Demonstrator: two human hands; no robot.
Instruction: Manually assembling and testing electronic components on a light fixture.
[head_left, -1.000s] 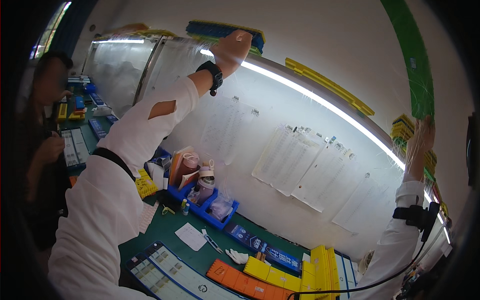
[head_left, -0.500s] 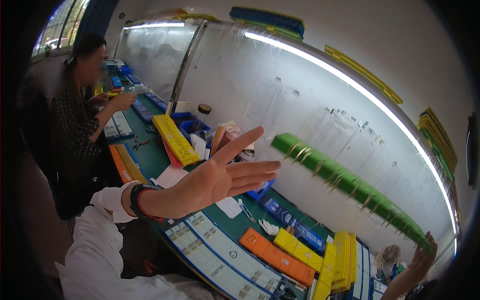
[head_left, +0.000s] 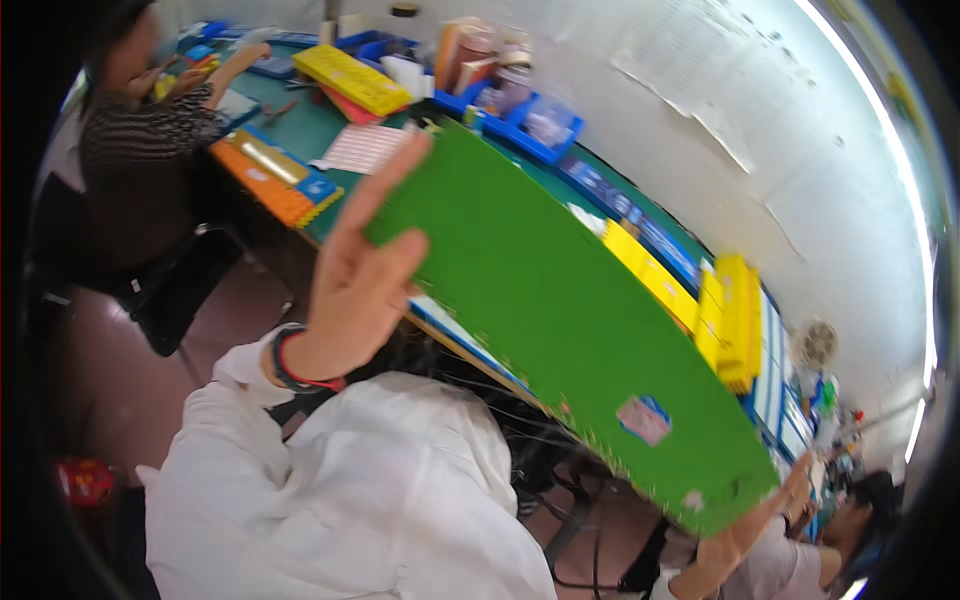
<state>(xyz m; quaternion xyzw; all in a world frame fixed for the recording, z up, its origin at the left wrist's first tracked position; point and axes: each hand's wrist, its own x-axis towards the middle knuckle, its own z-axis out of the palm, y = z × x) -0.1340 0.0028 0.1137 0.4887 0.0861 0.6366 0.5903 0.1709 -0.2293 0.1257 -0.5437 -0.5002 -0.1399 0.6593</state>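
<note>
Over the front edge of the green-topped counter [head_left: 305, 128], one long green board [head_left: 560, 290] is held at a slant; half a second ago it was raised near the wall [head_left: 820, 220] with thin loops showing, whereas now it has been brought closer and its plain face is seen. One orange tray [head_left: 262, 180] is set at the counter's front edge, toward the left, and one yellow box [head_left: 350, 80] nearer the back edge. The board is now gripped by two hands instead of one: its left end by the left hand [head_left: 350, 270], thumb laid on the face, its lower right end by the right hand [head_left: 745, 528], fingers partly hidden. One pink-and-blue patch [head_left: 645, 418] is borne near that end
</note>
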